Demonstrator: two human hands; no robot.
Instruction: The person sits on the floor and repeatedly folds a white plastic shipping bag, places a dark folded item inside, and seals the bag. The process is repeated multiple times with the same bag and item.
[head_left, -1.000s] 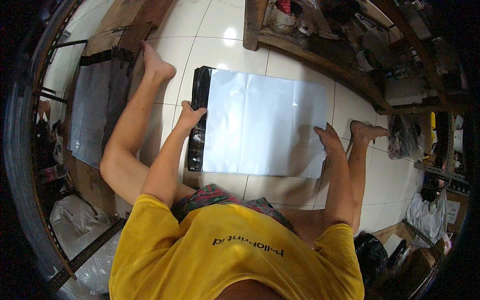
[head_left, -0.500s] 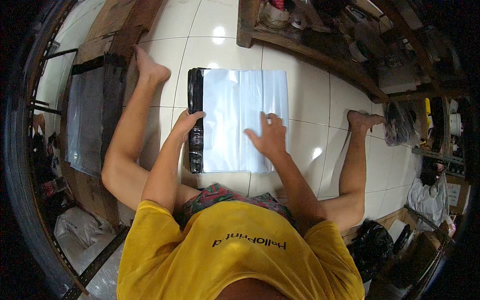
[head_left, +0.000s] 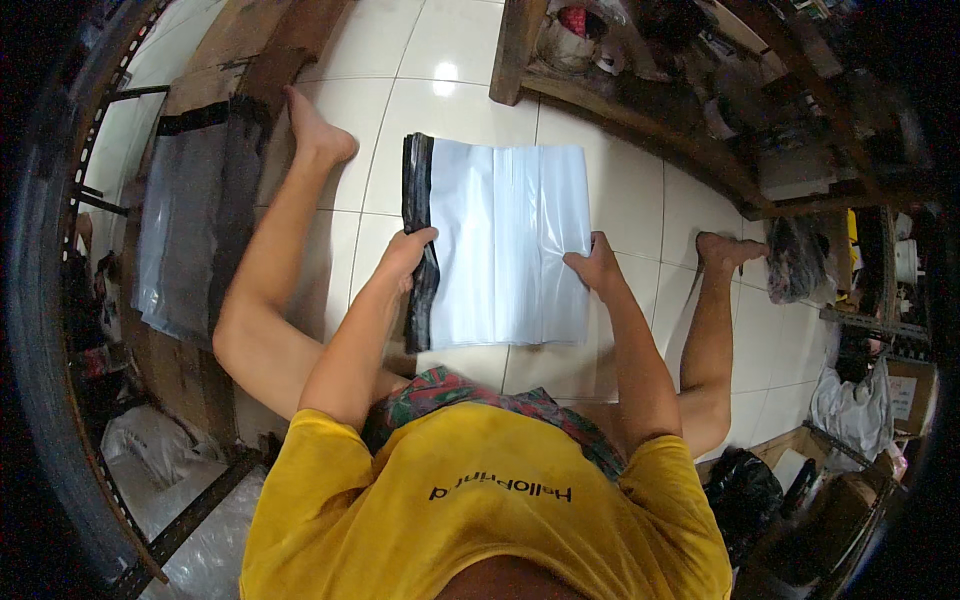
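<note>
Between my knees, over the tiled floor, is a stack of pale blue-white plastic mailing bags (head_left: pixel 512 245) with a black strip down its left side. My left hand (head_left: pixel 405 258) grips that black edge, thumb on top and fingers beneath, mostly hidden. At the right edge my right hand (head_left: pixel 598 267) pinches the stack, its thumb on the upper face and the other fingers at and under the side. Lengthwise creases run down the glossy surface. I cannot tell how far the stack is raised off the floor.
More grey plastic bags (head_left: pixel 185 220) lie on a cardboard-covered surface (head_left: pixel 215 85) to the left. A wooden bench (head_left: pixel 620 110) with odds and ends stands at the far right. A shelf (head_left: pixel 880 320), a white plastic bag (head_left: pixel 852 405) and a black bag (head_left: pixel 745 495) are on the right.
My right hand has gone from lying on top of the stack to gripping its right edge. The stack has shifted slightly right in the view, and my left hand still holds its black edge.
</note>
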